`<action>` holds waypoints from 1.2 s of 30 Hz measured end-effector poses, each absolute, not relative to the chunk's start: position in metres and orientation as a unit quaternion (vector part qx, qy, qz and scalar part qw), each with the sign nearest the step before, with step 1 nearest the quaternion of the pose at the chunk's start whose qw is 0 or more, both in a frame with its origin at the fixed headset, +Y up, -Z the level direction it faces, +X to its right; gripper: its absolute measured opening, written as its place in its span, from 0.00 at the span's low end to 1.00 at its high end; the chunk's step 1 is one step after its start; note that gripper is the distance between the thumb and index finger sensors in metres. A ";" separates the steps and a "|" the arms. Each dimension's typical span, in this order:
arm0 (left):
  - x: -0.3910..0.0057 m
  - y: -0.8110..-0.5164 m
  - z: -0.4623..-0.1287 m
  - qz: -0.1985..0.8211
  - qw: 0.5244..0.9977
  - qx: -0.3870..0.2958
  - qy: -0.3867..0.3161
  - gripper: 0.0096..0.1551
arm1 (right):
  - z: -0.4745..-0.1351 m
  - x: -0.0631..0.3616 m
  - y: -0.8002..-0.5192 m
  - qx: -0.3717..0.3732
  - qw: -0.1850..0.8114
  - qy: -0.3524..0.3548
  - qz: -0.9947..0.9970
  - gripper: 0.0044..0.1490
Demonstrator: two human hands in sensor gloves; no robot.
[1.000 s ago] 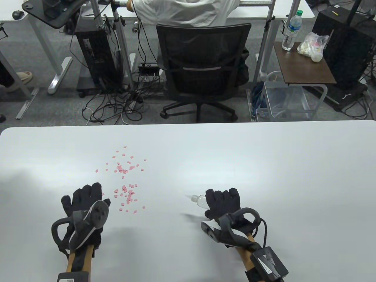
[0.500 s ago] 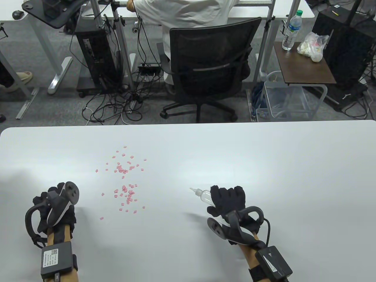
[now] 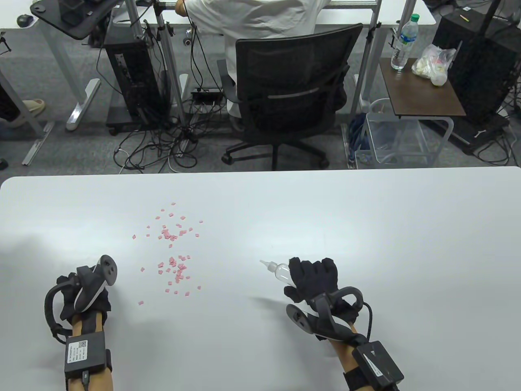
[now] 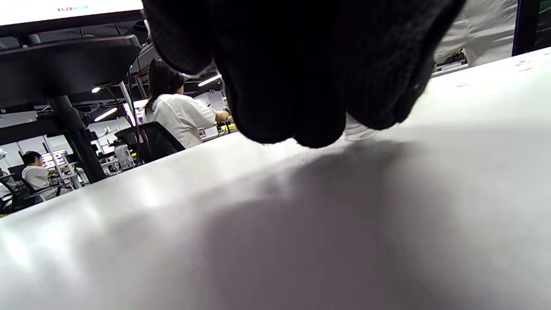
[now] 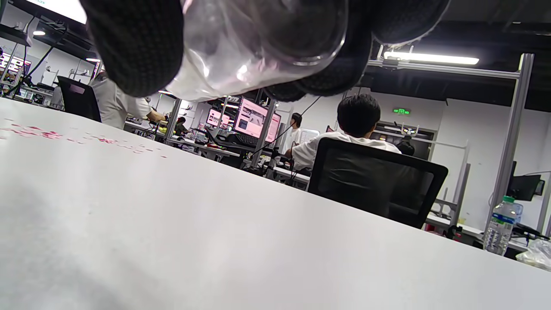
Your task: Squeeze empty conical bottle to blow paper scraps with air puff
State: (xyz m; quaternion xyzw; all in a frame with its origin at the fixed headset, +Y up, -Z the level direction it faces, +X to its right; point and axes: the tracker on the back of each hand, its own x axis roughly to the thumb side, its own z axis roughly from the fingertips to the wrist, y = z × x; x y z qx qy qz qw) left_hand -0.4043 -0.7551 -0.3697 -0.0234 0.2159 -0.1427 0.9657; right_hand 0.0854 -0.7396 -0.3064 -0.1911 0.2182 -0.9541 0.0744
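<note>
Table view: R hand (image 3: 315,279) is gripping the clear conical bottle (image 3: 280,271), fingers wrapped round the body, nozzle sticking out past the fingers to its left and pointing twd the pink paper scraps (image 3: 173,252). Bottle is being held just above the white table (image 3: 366,224). Scraps are lying well left of the R hand, and up-right of the L hand (image 3: 85,297), which isn't touching them. L hand is sitting low at the table w/ tracker on top; fingers hidden here, can't tell its state.

L wrist view: gloved fingers (image 4: 297,77) are hanging curled together over the table (image 4: 301,224), nothing visible btwn them.

R wrist view: fingers (image 5: 133,47) are clamping the bottle (image 5: 254,47) from both sides. Scraps (image 5: 47,134) are showing as pink specks far off to the hand's left.
</note>
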 end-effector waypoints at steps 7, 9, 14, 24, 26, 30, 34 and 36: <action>-0.380 -0.721 -0.360 -0.100 0.976 0.010 0.195 0.24 | -0.307 0.091 -0.734 -0.177 0.053 0.204 -0.961 0.46; -0.370 -0.710 -0.354 -0.069 0.982 0.033 0.175 0.24 | -0.306 0.094 -0.728 -0.170 0.034 0.196 -0.965 0.46; -0.332 -0.683 -0.332 0.027 0.987 0.104 0.116 0.24 | -0.295 0.103 -0.715 -0.168 -0.012 0.205 -0.964 0.45; -0.209 -0.669 -0.295 0.234 0.958 0.158 -0.045 0.24 | -0.282 0.117 -0.715 -0.194 -0.066 0.190 -0.960 0.44; -0.192 -0.680 -0.287 0.263 0.949 0.158 -0.077 0.24 | -0.281 0.118 -0.716 -0.203 -0.085 0.185 -0.958 0.44; -0.168 -0.694 -0.272 0.155 0.961 0.189 -0.126 0.23 | -0.276 0.117 -0.714 -0.214 -0.100 0.186 -0.954 0.44; -0.171 -0.699 -0.273 0.245 0.944 0.175 -0.134 0.23 | -0.275 0.119 -0.709 -0.212 -0.138 0.182 -0.950 0.44; -0.174 -0.701 -0.273 0.296 0.928 0.172 -0.143 0.23 | -0.275 0.119 -0.709 -0.211 -0.151 0.174 -0.950 0.44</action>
